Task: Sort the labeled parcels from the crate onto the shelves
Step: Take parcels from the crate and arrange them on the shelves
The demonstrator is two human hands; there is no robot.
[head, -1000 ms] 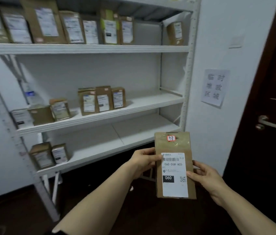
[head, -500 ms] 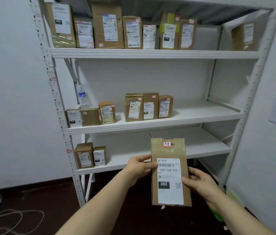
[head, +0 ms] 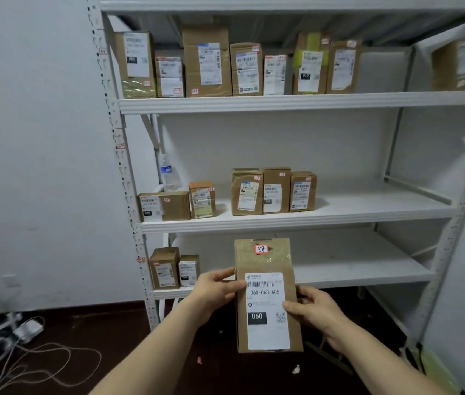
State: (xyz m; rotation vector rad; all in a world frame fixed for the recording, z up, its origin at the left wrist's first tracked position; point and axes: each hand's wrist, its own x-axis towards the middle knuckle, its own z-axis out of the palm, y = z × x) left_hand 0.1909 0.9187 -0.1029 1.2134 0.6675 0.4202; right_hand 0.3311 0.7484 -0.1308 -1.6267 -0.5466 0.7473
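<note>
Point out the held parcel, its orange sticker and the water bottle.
held parcel [head: 267, 297]: head view, white shipping label's middle.
orange sticker [head: 261, 249]: head view, handwritten centre.
water bottle [head: 166, 170]: head view, blue label band.

a tall, flat brown cardboard parcel [head: 267, 295] was held upright in front of the white metal shelving unit [head: 282, 103], its face toward the camera. a white shipping label printed 060-06b-a05 and 060 covered its lower part, and a small red handwritten sticker sat near its top edge. the left hand [head: 217, 289] gripped its left edge and the right hand [head: 314, 312] its right edge. more brown labelled boxes [head: 207, 61] stood in a row along the upper shelf. five stood toward the left end of the middle shelf [head: 368, 220], and two at the left end of the lower shelf [head: 354, 269].
</note>
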